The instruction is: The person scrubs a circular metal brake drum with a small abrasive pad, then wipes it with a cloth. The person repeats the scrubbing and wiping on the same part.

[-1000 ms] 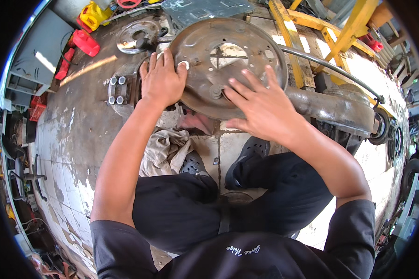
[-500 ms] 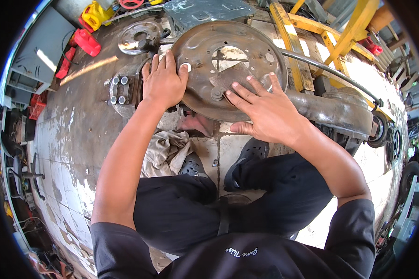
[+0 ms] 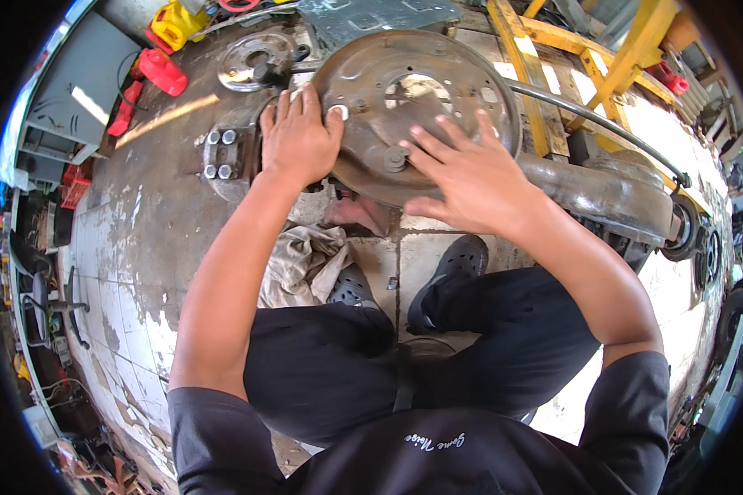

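Note:
A large round rusty metal plate (image 3: 351,70), like a brake backing plate, with a central hole and several small holes, stands tilted in front of me. My left hand (image 3: 301,148) lies on its left edge, fingers stretched out. Over the plate's right part is my right hand (image 3: 479,181), fingers spread, with the thumb apart. Under those fingertips a brown sheet (image 3: 421,121), which looks like sandpaper, lies against the plate near the central hole. Motion blurs the sheet, and my fingers hide part of it. A round bolt head (image 3: 395,158) sits just below.
A heavy axle housing (image 3: 607,194) extends right of the plate. Left stands a bolted clamp (image 3: 220,157). A long rod (image 3: 590,115) runs behind, near a yellow frame (image 3: 527,74). A crumpled cloth (image 3: 301,264) lies by my left shoe. Red and yellow containers (image 3: 163,73) stand far left.
My right hand has slid the brown sheet up a little across the plate, toward the central hole. My left hand keeps its place on the plate's edge. The whole view has shifted slightly.

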Demonstrator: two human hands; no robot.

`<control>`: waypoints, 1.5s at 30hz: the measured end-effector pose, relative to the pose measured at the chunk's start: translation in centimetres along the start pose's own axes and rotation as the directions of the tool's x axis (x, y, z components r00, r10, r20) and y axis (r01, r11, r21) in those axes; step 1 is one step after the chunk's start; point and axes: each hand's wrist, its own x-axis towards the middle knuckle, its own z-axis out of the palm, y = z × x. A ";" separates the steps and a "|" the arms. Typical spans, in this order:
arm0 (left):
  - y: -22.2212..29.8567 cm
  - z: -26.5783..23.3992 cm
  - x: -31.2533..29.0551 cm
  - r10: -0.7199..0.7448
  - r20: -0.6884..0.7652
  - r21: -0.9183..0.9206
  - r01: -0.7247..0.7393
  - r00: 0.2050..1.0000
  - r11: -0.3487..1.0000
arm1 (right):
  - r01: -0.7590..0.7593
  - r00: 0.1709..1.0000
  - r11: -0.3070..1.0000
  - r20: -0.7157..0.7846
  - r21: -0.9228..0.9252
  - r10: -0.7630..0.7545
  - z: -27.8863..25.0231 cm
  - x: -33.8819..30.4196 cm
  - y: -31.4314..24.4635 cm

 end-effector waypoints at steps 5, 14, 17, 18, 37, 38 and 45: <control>0.5 -0.6 0.4 -0.010 -0.001 0.005 0.010 1.000 1.000 | -0.031 0.999 0.999 0.019 -0.021 0.031 -0.5 -0.1 -0.1; 0.0 0.1 0.4 0.005 -0.055 -0.037 -0.007 0.998 0.999 | -0.039 0.999 0.999 0.037 0.010 0.039 -0.3 0.3 -0.1; 0.0 0.1 0.1 0.019 -0.033 -0.019 -0.020 0.999 1.000 | -0.019 1.000 1.000 0.003 0.013 0.019 0.2 0.0 0.1; 0.2 0.0 0.1 0.031 -0.038 -0.016 -0.032 0.999 0.999 | -0.022 1.000 1.000 0.009 0.021 0.022 -0.1 -0.6 0.2; 0.0 0.3 -0.1 0.034 -0.070 -0.030 -0.036 0.997 0.999 | 0.096 0.994 0.970 0.030 0.223 -0.105 0.4 -0.2 1.5; 0.2 0.4 -0.1 0.033 -0.069 -0.032 -0.035 0.997 0.999 | 0.097 0.995 0.977 0.011 0.193 -0.100 0.5 0.1 1.4; -0.1 0.3 -0.1 0.011 -0.040 -0.028 -0.012 0.999 1.000 | 0.142 0.986 0.982 0.073 0.128 -0.152 -0.4 -0.7 1.7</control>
